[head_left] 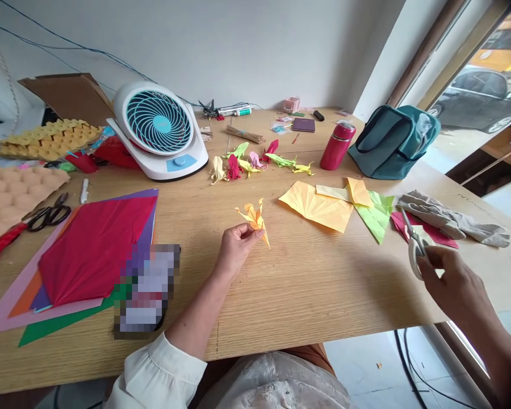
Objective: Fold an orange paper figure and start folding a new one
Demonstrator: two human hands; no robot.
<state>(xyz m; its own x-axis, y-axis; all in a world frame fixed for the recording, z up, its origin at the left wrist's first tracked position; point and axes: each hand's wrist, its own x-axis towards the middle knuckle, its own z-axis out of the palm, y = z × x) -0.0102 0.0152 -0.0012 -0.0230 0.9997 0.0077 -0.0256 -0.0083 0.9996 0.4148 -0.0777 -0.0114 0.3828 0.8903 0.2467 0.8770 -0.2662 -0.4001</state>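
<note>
Between the thumb and fingers of my left hand (238,247) is a folded orange paper figure (254,216) with pointed tips, held over the middle of the table. My right hand (455,278) is off to the right, closed on the handles of a pair of scissors (416,250) with pale grips. Their blades point up and away, over red paper (438,230). Orange paper (319,207) with fold creases and a piece of green paper (377,216) lie between the hands. Behind them sits a group of folded paper figures (255,162) in several colours.
Coloured paper sheets (97,244) and a phone with a blurred screen (147,289) lie on the left. A fan (162,130) stands at the back left. Toward the back right are a red flask (338,146) and a teal bag (387,142). Grey cloth (455,216) lies near the right edge.
</note>
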